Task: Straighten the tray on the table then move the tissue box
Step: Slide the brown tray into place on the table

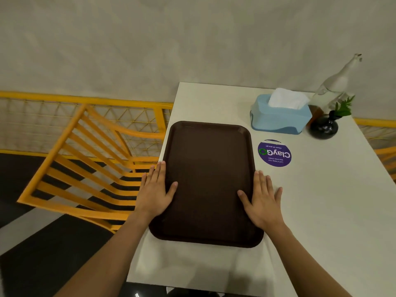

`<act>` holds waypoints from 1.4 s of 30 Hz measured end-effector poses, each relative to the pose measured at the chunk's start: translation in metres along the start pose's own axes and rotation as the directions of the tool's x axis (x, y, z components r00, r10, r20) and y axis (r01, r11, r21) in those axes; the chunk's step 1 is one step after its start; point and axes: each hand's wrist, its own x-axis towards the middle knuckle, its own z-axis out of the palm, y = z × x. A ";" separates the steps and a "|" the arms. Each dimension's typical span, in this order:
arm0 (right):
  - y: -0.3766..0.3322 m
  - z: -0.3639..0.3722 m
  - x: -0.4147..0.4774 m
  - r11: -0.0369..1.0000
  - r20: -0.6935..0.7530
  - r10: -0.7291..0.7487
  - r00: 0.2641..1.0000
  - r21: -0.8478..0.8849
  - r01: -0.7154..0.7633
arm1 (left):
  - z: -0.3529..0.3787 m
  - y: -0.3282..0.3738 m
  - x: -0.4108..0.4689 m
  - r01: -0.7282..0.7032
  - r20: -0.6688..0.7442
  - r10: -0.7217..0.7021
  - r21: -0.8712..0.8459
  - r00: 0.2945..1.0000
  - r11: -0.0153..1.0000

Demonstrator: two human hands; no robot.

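A dark brown rectangular tray (209, 168) lies flat on the white table (321, 211), its long side running away from me along the table's left edge. My left hand (155, 189) rests flat on the tray's left rim, fingers spread, thumb on the tray's surface. On the right rim lies my right hand (262, 198), flat too, with its thumb on the tray and fingers on the table. Neither hand grips anything. A light blue tissue box (280, 118) with white tissue sticking up stands beyond the tray's far right corner, apart from it.
A round purple sticker (274, 153) is on the table between tray and tissue box. A black vase with green leaves (324, 127) and a pale giraffe figure (336, 82) stand at the far right. A yellow chair (85, 168) and yellow railing (64, 97) are left of the table.
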 end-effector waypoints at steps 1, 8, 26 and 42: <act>-0.002 -0.001 0.002 1.000 0.008 0.010 1.000 0.001 -0.010 | -0.001 0.000 0.005 -0.006 0.012 0.006 -0.004 1.000 1.000; -0.006 -0.001 0.002 0.999 0.008 0.045 0.999 0.006 -0.045 | -0.003 -0.002 0.012 -0.006 0.036 0.008 -0.063 0.999 0.998; 0.000 0.005 -0.024 0.998 0.001 0.052 0.999 0.032 -0.052 | 0.010 -0.008 -0.015 -0.007 0.001 0.007 -0.110 1.000 0.994; 0.002 0.003 -0.026 0.998 0.001 0.057 0.998 0.024 -0.057 | 0.001 -0.001 -0.019 -0.032 0.001 0.032 -0.100 0.999 0.995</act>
